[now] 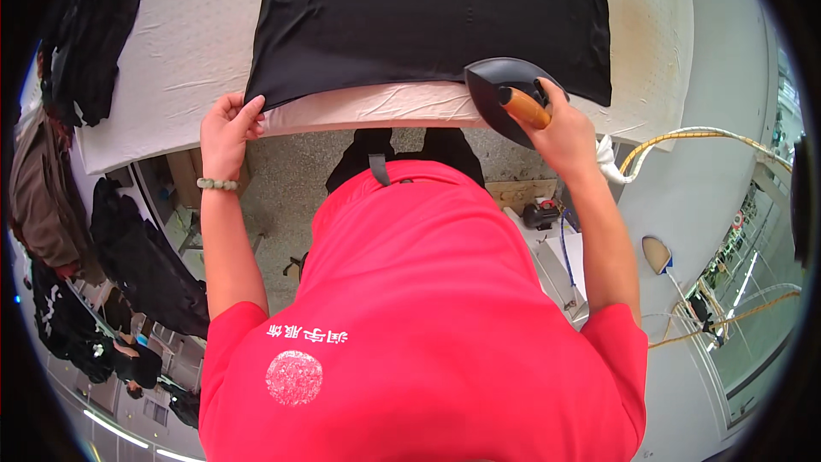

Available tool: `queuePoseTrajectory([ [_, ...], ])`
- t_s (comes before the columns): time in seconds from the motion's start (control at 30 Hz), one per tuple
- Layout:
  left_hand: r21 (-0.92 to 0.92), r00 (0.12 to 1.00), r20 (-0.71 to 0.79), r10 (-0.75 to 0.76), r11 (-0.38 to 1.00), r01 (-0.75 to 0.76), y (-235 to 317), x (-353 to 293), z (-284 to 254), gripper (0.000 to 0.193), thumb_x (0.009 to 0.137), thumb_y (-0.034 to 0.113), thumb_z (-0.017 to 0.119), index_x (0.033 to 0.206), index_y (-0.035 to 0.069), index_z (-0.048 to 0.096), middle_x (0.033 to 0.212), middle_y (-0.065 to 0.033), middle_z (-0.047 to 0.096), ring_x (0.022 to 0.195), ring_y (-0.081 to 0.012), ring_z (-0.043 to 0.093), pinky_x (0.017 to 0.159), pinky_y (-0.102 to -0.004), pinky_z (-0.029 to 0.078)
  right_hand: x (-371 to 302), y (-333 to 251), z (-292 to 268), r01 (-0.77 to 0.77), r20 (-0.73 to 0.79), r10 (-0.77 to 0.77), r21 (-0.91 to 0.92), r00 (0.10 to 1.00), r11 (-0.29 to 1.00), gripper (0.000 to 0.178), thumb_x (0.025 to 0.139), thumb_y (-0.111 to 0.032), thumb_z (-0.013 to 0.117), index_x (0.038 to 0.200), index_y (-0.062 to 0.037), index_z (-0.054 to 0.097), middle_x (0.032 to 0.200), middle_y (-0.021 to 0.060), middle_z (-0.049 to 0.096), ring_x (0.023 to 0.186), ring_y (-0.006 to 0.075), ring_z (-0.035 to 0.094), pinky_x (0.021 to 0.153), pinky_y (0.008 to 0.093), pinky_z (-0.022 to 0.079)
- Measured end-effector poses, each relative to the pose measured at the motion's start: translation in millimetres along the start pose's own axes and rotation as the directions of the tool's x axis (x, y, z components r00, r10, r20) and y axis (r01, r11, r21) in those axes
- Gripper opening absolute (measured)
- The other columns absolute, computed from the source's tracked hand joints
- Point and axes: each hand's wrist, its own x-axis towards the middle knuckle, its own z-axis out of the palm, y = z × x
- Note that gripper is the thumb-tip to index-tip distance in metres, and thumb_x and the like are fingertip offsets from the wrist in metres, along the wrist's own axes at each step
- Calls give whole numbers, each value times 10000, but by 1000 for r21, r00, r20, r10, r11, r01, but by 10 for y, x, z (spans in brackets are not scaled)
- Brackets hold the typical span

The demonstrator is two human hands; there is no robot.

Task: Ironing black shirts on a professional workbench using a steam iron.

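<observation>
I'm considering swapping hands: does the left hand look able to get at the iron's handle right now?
Probably not: the left hand seems to be pinching the black cloth at its near left corner, and the right hand grips the iron by its handle.

Far end of the black cloth [428, 17] is cut off by top of view, underside of the iron [489, 79] hidden near the tabletop's [188, 68] near edge, right hand's [566, 139] fingers mostly hidden.

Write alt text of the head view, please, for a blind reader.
A person's right hand holds a black iron by its brown handle at the near edge of black fabric; the left hand pinches the fabric's left near corner, over a cream-covered ironing table.
</observation>
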Motion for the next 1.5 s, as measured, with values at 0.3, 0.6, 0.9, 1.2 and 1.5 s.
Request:
queuePoseTrajectory([
  [0.3,413,958,-56,280,881,-233,-237,59,16,232,947,211,747,1037,12,668,813,-21,694,694,-96,623,620,-245,497,139,-1608,141,226,189,-236,69,953,972,823,799,-626,766,1250,30,557,734,196,704,717,389,725,643,458,577],
  [0.6,190,965,-144,219,963,-190,-351,60,-4,292,901,251,798,1036,30,662,839,-15,662,744,-87,600,668,-252,500,249,-2690,447,425,209,-455,175,865,888,631,830,-531,769,981,37,538,668,175,691,680,352,732,592,441,587],
  [0.9,472,974,-127,189,875,-108,-240,81,-62,350,809,293,844,986,59,653,792,-13,604,713,-162,588,682,-327,505,238,-1988,358,287,309,-250,-79,918,955,352,874,-263,727,998,11,544,741,200,709,708,380,726,643,472,590],
  [1.2,518,968,-120,222,845,-129,-249,43,-28,301,830,283,816,965,65,658,786,-23,607,714,-178,592,680,-339,506,-65,-584,-5,-29,200,71,-205,977,978,549,884,-306,749,1309,-21,551,901,222,729,856,426,712,759,497,568],
  [1.5,331,999,-14,48,943,-41,-192,30,-19,295,922,294,766,886,20,662,715,4,621,643,-82,558,609,-257,460,43,-539,82,-126,1,126,40,992,991,514,903,-350,736,1285,-41,585,954,222,734,899,432,704,775,487,560],
])
